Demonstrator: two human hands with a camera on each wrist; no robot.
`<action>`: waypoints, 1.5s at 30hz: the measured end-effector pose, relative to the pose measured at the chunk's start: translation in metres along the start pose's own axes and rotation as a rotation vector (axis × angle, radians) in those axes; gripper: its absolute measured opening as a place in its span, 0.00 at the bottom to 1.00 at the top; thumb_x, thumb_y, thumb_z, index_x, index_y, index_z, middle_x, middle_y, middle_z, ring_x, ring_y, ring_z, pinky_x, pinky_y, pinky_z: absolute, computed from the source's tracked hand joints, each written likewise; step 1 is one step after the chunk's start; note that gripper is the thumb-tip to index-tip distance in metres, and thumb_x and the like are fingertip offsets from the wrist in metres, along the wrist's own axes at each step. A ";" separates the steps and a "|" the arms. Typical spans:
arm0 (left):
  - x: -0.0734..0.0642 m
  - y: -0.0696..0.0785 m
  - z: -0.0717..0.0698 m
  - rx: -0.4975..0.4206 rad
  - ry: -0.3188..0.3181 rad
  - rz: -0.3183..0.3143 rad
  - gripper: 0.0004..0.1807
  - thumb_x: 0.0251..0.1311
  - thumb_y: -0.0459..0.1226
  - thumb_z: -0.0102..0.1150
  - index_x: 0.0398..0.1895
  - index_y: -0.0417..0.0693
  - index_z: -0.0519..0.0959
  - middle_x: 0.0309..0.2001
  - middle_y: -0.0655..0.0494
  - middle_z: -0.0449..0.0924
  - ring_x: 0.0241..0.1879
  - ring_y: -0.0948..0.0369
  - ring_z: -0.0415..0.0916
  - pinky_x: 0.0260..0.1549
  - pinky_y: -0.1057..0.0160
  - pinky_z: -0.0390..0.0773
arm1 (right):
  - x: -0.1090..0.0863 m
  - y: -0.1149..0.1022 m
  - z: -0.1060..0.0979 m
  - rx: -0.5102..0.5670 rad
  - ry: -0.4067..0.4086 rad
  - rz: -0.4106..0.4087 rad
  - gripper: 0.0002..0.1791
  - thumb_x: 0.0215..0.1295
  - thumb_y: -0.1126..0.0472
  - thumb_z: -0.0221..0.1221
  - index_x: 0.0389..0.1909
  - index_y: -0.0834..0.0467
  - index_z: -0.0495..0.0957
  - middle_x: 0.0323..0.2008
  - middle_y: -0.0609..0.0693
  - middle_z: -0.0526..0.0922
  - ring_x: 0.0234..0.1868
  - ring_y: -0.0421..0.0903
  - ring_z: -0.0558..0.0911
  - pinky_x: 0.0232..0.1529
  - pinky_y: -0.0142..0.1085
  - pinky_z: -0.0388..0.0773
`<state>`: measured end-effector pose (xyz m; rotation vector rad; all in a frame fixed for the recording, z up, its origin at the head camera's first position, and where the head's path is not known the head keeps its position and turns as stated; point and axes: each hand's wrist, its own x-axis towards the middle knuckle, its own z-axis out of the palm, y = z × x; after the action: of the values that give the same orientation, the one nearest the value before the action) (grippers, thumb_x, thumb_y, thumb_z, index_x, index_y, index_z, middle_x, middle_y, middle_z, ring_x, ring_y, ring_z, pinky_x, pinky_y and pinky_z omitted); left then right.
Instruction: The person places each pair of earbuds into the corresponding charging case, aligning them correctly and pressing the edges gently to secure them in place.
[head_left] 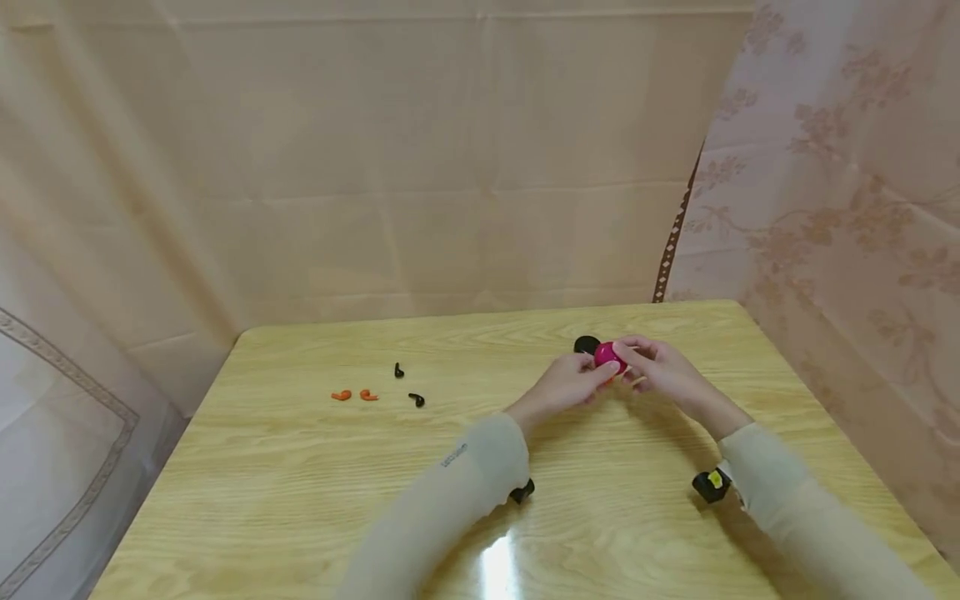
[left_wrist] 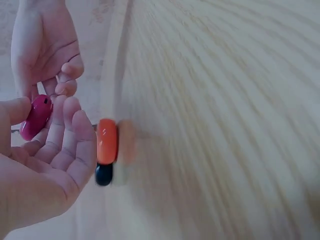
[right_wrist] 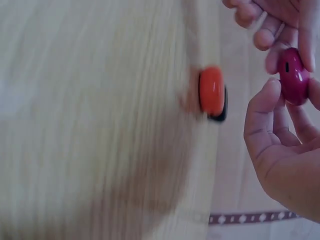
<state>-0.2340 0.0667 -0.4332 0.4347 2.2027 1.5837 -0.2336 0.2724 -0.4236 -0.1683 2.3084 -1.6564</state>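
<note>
A glossy magenta rounded earbud case [head_left: 609, 357] is held between both hands above the far right part of the table. My left hand [head_left: 566, 381] pinches it from the left, thumb on its face. From the right, my right hand [head_left: 666, 375] grips its other side with thumb and fingers. A small dark slot shows on the case's edge in both wrist views. Beyond the hands lie an orange rounded case [left_wrist: 107, 140] and a black one [head_left: 587, 344]; the hands mostly hide the orange one in the head view.
Left of the hands, two orange earbuds [head_left: 342, 395] and two black earbuds, one farther back [head_left: 399, 371] and one nearer [head_left: 417, 400], lie on the wooden table [head_left: 300, 492]. A curtain [head_left: 450, 167] hangs behind the table's back edge.
</note>
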 end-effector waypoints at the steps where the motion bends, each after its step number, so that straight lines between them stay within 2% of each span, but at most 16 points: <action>1: 0.004 0.000 0.004 -0.013 0.011 -0.011 0.25 0.71 0.54 0.58 0.43 0.38 0.81 0.33 0.41 0.84 0.23 0.57 0.75 0.26 0.61 0.76 | 0.001 0.002 -0.004 -0.024 0.008 -0.001 0.32 0.78 0.44 0.52 0.68 0.65 0.67 0.42 0.51 0.82 0.41 0.51 0.82 0.37 0.41 0.83; 4: 0.018 0.000 0.016 -0.045 0.061 -0.018 0.20 0.72 0.49 0.60 0.51 0.39 0.80 0.35 0.42 0.85 0.26 0.53 0.80 0.29 0.58 0.80 | 0.006 0.010 -0.016 -0.075 0.049 0.001 0.32 0.77 0.43 0.53 0.68 0.64 0.67 0.41 0.53 0.83 0.39 0.52 0.82 0.35 0.41 0.83; 8: 0.033 0.000 0.026 0.054 0.130 0.027 0.26 0.72 0.42 0.60 0.67 0.39 0.72 0.43 0.48 0.86 0.34 0.58 0.83 0.37 0.63 0.82 | 0.015 0.022 -0.028 -0.103 0.119 0.014 0.31 0.77 0.44 0.53 0.66 0.66 0.69 0.37 0.52 0.83 0.33 0.48 0.82 0.29 0.37 0.80; 11: 0.040 0.001 0.029 0.125 0.131 0.041 0.29 0.73 0.39 0.59 0.73 0.39 0.68 0.50 0.51 0.85 0.38 0.64 0.83 0.41 0.68 0.80 | 0.021 0.030 -0.032 -0.101 0.151 0.022 0.30 0.78 0.46 0.53 0.65 0.68 0.68 0.34 0.51 0.83 0.29 0.43 0.81 0.27 0.35 0.78; 16: 0.046 0.002 0.035 0.107 0.100 0.025 0.29 0.74 0.35 0.55 0.75 0.39 0.65 0.58 0.47 0.81 0.33 0.59 0.86 0.42 0.70 0.79 | 0.031 0.042 -0.035 -0.086 0.168 0.047 0.30 0.80 0.50 0.50 0.67 0.72 0.64 0.31 0.52 0.83 0.26 0.39 0.80 0.26 0.33 0.79; 18: 0.049 0.003 0.038 0.146 0.103 0.032 0.26 0.73 0.34 0.55 0.73 0.41 0.68 0.52 0.47 0.84 0.30 0.60 0.85 0.41 0.71 0.77 | 0.034 0.046 -0.035 -0.081 0.173 0.061 0.29 0.81 0.52 0.49 0.67 0.73 0.63 0.30 0.51 0.82 0.26 0.38 0.80 0.26 0.32 0.79; 20: 0.051 0.004 0.041 0.207 0.108 0.034 0.25 0.73 0.35 0.55 0.71 0.44 0.71 0.41 0.50 0.87 0.26 0.63 0.82 0.39 0.72 0.74 | 0.035 0.048 -0.036 -0.083 0.182 0.072 0.28 0.82 0.53 0.47 0.67 0.73 0.62 0.28 0.49 0.81 0.26 0.37 0.79 0.26 0.31 0.80; 23: 0.055 0.005 0.047 0.228 0.098 0.011 0.24 0.72 0.35 0.55 0.70 0.46 0.73 0.24 0.52 0.85 0.21 0.63 0.78 0.31 0.71 0.72 | 0.036 0.050 -0.037 -0.095 0.192 0.077 0.27 0.83 0.54 0.45 0.67 0.73 0.62 0.27 0.49 0.78 0.25 0.36 0.78 0.26 0.30 0.80; 26: 0.055 0.005 0.049 0.237 0.085 -0.036 0.25 0.72 0.35 0.55 0.71 0.44 0.71 0.19 0.53 0.81 0.20 0.62 0.76 0.27 0.71 0.70 | 0.037 0.052 -0.036 -0.101 0.201 0.081 0.29 0.82 0.53 0.45 0.68 0.74 0.62 0.27 0.50 0.77 0.26 0.36 0.77 0.27 0.29 0.81; 28: 0.056 0.005 0.049 0.259 0.079 -0.051 0.27 0.71 0.34 0.55 0.73 0.43 0.68 0.20 0.52 0.81 0.22 0.60 0.76 0.30 0.72 0.70 | 0.039 0.051 -0.035 -0.110 0.204 0.081 0.30 0.82 0.52 0.46 0.67 0.74 0.63 0.29 0.51 0.77 0.26 0.36 0.77 0.28 0.29 0.81; 30: 0.056 0.005 0.048 0.326 0.078 -0.041 0.29 0.70 0.34 0.56 0.73 0.42 0.68 0.26 0.53 0.84 0.28 0.61 0.77 0.36 0.73 0.70 | 0.041 0.050 -0.033 -0.131 0.213 0.076 0.30 0.82 0.51 0.47 0.66 0.75 0.64 0.30 0.52 0.77 0.27 0.37 0.77 0.28 0.29 0.81; 33: 0.059 0.003 0.049 0.459 0.054 0.000 0.32 0.68 0.34 0.56 0.75 0.42 0.65 0.47 0.54 0.86 0.44 0.64 0.78 0.50 0.73 0.71 | 0.042 0.047 -0.031 -0.197 0.232 0.080 0.28 0.82 0.51 0.46 0.64 0.74 0.65 0.30 0.53 0.78 0.27 0.37 0.77 0.28 0.30 0.80; 36: 0.057 0.006 0.055 0.574 0.036 0.001 0.34 0.68 0.36 0.55 0.77 0.45 0.62 0.68 0.56 0.72 0.63 0.66 0.71 0.62 0.68 0.68 | 0.042 0.045 -0.030 -0.266 0.252 0.092 0.27 0.82 0.52 0.44 0.62 0.74 0.65 0.33 0.56 0.78 0.27 0.39 0.77 0.29 0.31 0.80; 39: 0.055 0.008 0.062 0.625 0.029 -0.039 0.35 0.71 0.38 0.54 0.80 0.48 0.58 0.75 0.57 0.64 0.70 0.63 0.64 0.66 0.64 0.65 | 0.042 0.046 -0.030 -0.383 0.280 0.080 0.26 0.82 0.52 0.44 0.61 0.73 0.67 0.36 0.61 0.80 0.28 0.43 0.79 0.32 0.33 0.79; 42: 0.053 0.008 0.063 0.639 0.032 -0.068 0.36 0.71 0.38 0.54 0.80 0.50 0.56 0.75 0.59 0.62 0.71 0.64 0.63 0.66 0.64 0.65 | 0.042 0.048 -0.028 -0.483 0.313 0.060 0.26 0.81 0.52 0.45 0.61 0.72 0.69 0.42 0.66 0.82 0.33 0.49 0.82 0.37 0.38 0.77; 45: 0.051 0.006 0.062 0.645 0.034 -0.078 0.36 0.72 0.38 0.54 0.81 0.52 0.56 0.75 0.60 0.62 0.71 0.64 0.63 0.66 0.64 0.65 | 0.042 0.050 -0.024 -0.502 0.329 0.065 0.26 0.81 0.50 0.46 0.62 0.70 0.68 0.48 0.68 0.80 0.38 0.54 0.82 0.41 0.42 0.77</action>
<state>-0.2480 0.1438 -0.4517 0.4886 2.6887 0.8109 -0.2773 0.2997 -0.4702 0.0835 2.9077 -1.1077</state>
